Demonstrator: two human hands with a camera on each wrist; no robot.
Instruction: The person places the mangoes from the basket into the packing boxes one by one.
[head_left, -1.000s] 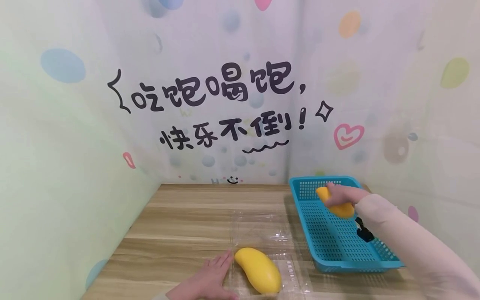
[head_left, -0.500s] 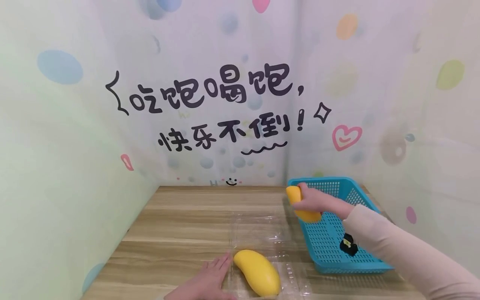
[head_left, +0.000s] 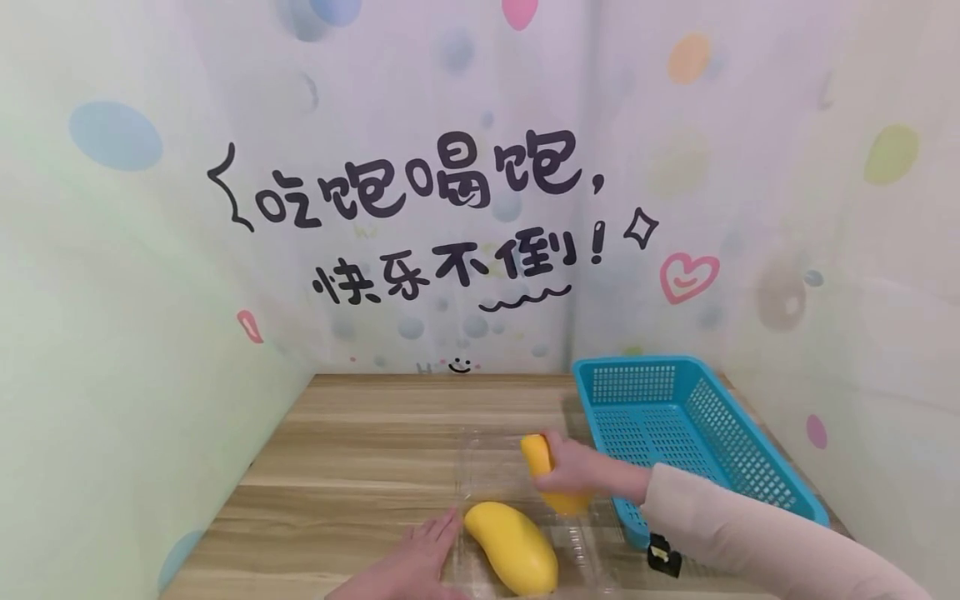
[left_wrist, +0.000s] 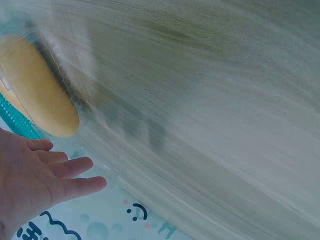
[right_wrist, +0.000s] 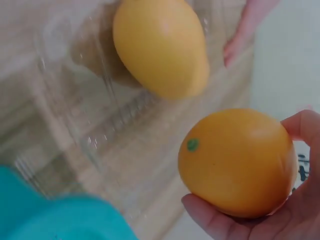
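- Found straight-fingered left hand [head_left: 411, 565] at left edge of clear plastic clamshell [head_left: 576, 546].
- Recorded yellow mango [head_left: 513, 548] lying inside clamshell.
- Observed right hand [head_left: 567, 468] gripping orange-yellow mango [right_wrist: 237, 162] above clamshell.
- Located turquoise mesh basket [head_left: 637, 429] right of clamshell.
- Noted lettered backdrop [head_left: 390, 100] at rear.

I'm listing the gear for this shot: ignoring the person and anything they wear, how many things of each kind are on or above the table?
Mangoes: 2, one held in the right hand
Blue basket: 1
Clear plastic box: 1
Total: 4
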